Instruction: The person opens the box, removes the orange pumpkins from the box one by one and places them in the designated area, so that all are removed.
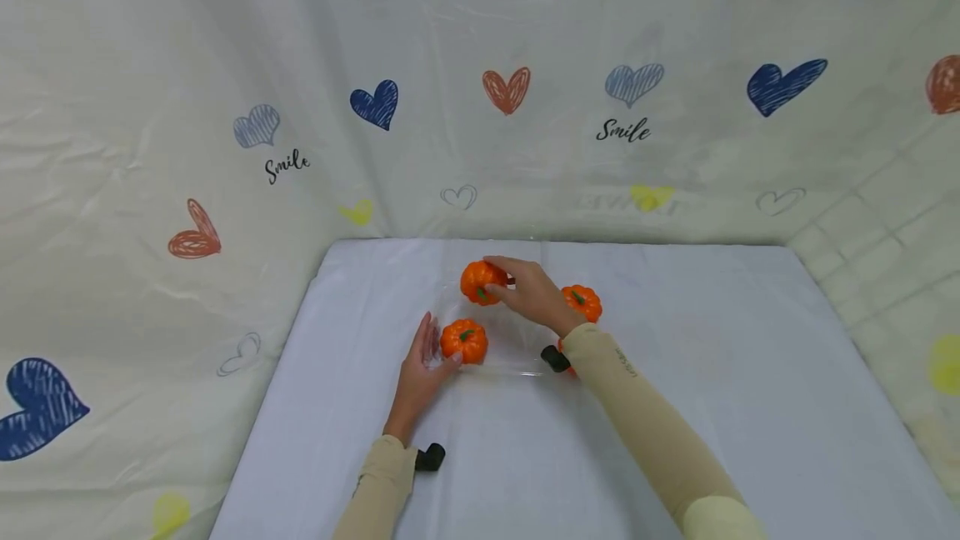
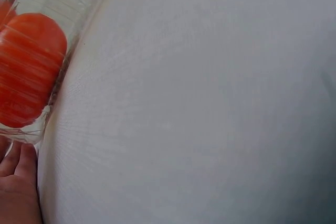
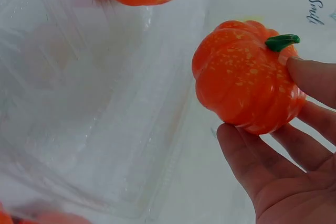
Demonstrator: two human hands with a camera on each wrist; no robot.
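Heart-printed, creased pale sheeting backs a table covered in white cloth. Fingers and thumb of the right hand grasp a glossy, lobed orange pumpkin with a green stem near the far edge of a clear plastic tray. Fingers extended, the left hand touches the tray's left end, beside a second orange pumpkin inside. Only the right wrist view reveals yellow flecks on the grasped pumpkin; the left wrist view shows the tray's ridged side.

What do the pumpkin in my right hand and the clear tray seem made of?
The held pumpkin: probably plastic or painted foam, slightly glossy, with soft highlights on its speckled orange surface. The tray: likely thin plastic, shiny; it's ridged, see-through and glinting.
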